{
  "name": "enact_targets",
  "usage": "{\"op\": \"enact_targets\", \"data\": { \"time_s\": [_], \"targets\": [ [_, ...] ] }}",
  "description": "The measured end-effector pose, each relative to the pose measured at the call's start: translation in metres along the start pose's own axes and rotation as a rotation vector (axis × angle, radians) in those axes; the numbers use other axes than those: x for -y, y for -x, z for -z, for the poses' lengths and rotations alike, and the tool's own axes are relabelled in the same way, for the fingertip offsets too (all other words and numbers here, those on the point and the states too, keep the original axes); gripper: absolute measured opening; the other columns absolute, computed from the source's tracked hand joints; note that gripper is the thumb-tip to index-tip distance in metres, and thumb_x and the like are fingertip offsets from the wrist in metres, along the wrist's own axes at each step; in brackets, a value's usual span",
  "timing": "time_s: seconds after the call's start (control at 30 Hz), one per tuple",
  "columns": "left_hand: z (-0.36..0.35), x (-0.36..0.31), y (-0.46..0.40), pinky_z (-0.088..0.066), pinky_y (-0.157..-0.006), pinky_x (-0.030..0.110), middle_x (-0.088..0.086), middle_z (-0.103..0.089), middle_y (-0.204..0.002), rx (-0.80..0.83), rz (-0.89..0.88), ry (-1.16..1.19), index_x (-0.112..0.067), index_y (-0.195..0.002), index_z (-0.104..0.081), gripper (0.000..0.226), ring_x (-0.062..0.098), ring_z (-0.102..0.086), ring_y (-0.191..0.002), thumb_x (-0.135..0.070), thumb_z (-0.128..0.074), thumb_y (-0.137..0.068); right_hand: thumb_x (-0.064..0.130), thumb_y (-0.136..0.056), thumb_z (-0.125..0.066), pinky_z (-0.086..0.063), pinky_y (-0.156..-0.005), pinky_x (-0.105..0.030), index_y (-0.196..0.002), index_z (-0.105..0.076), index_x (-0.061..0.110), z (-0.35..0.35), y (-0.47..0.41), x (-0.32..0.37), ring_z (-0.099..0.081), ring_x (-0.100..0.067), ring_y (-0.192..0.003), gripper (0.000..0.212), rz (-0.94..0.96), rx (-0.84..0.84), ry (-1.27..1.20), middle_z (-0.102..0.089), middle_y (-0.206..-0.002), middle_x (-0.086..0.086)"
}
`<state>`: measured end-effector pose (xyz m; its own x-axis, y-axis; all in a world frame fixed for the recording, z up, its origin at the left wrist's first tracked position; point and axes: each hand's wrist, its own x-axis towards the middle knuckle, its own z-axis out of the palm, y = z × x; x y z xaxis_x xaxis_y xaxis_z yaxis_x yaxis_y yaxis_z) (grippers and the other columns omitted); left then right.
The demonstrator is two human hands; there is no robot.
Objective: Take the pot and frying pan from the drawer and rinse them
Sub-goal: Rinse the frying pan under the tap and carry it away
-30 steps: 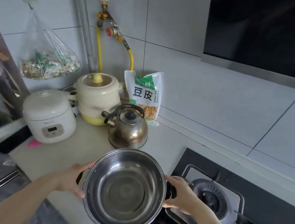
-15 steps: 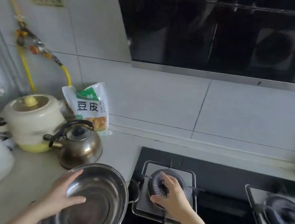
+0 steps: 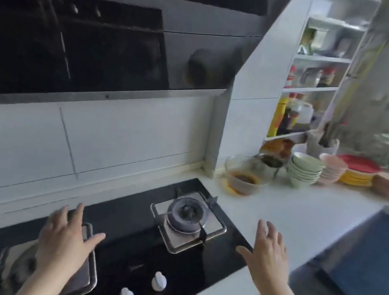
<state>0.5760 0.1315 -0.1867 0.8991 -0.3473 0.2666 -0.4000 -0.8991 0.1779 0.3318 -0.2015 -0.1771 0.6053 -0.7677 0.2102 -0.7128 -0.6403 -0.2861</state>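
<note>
Since 0.5 s ago view swung right; pot out of frame, position cannot be told. Left hand (image 3: pixel 62 241) has let go of it, fingers spread, empty, over near burner (image 3: pixel 79 280). Right hand (image 3: pixel 265 256) fingers apart, empty, at hob (image 3: pixel 124 241) right edge. Two white knobs (image 3: pixel 159 281) in front. Beyond: far burner (image 3: pixel 186 215), glass bowl (image 3: pixel 243 179), stacked bowls (image 3: pixel 305 169), sink (image 3: pixel 375 265) at right

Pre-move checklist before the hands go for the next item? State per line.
1. Left hand free: ok, fingers spread, holding nothing, over the left burner.
2. Right hand free: ok, open, at the stove's right edge.
3. Pot in view: not ok.
4. Frying pan and drawer in view: not ok.
5. Burners off: cannot tell; no flame seen at the right burner.
6. Sink clear: cannot tell, blurred.
</note>
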Motion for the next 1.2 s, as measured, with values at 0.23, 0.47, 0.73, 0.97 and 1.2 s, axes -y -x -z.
{"op": "enact_targets", "data": {
  "time_s": [0.23, 0.47, 0.73, 0.97, 1.2],
  "targets": [
    [-0.029, -0.191, 0.01, -0.045, -0.09, 0.06, 0.036, -0.052, -0.123, -0.024, 0.015, 0.153, 0.006, -0.134, -0.048, 0.093, 0.053, -0.048, -0.116, -0.047, -0.083, -0.066, 0.057, -0.077, -0.071, -0.039, -0.104, -0.038, -0.147, -0.033, 0.013, 0.069, -0.003, -0.175, -0.039, -0.028, -0.133, 0.091, -0.336, -0.157, 0.079, -0.037, -0.15, -0.008],
    [-0.053, -0.389, 0.006, -0.041, -0.093, 0.06, 0.035, -0.049, -0.128, 0.011, -0.187, 0.294, 0.006, -0.137, -0.044, 0.092, 0.051, -0.043, -0.121, -0.044, -0.082, -0.07, 0.063, -0.087, -0.055, -0.032, -0.111, -0.031, -0.154, -0.014, 0.012, 0.115, 0.001, -0.304, -0.027, -0.023, -0.141, 0.094, -0.579, -0.213, 0.141, -0.023, -0.158, -0.007],
    [-0.098, -0.617, -0.011, -0.042, -0.095, 0.057, 0.036, -0.051, -0.128, 0.065, -0.501, 0.395, 0.008, -0.136, -0.044, 0.093, 0.051, -0.046, -0.12, -0.044, -0.082, -0.07, 0.063, -0.087, -0.053, -0.032, -0.111, -0.032, -0.154, -0.014, 0.009, 0.151, -0.032, -0.425, -0.027, -0.025, -0.141, 0.094, -0.818, -0.293, 0.2, -0.022, -0.157, -0.009],
    [-0.108, -0.805, -0.019, -0.033, -0.109, 0.049, 0.027, -0.04, -0.144, 0.118, -0.73, 0.432, 0.0, -0.148, -0.03, 0.095, 0.041, -0.035, -0.135, -0.056, -0.066, -0.081, 0.061, -0.089, -0.053, -0.031, -0.111, -0.032, -0.154, -0.014, 0.008, 0.188, -0.068, -0.524, -0.026, -0.025, -0.141, 0.093, -1.023, -0.368, 0.216, -0.022, -0.156, -0.011],
    [-0.123, -0.96, 0.034, -0.03, -0.112, 0.047, 0.024, -0.04, -0.146, 0.188, -0.941, 0.463, -0.001, -0.149, -0.028, 0.095, 0.039, -0.034, -0.137, -0.057, -0.065, -0.082, 0.059, -0.088, -0.057, -0.029, -0.113, -0.031, -0.154, -0.013, 0.008, 0.22, -0.067, -0.619, -0.025, -0.024, -0.142, 0.095, -1.195, -0.43, 0.214, -0.021, -0.157, -0.01]
  ]
}}
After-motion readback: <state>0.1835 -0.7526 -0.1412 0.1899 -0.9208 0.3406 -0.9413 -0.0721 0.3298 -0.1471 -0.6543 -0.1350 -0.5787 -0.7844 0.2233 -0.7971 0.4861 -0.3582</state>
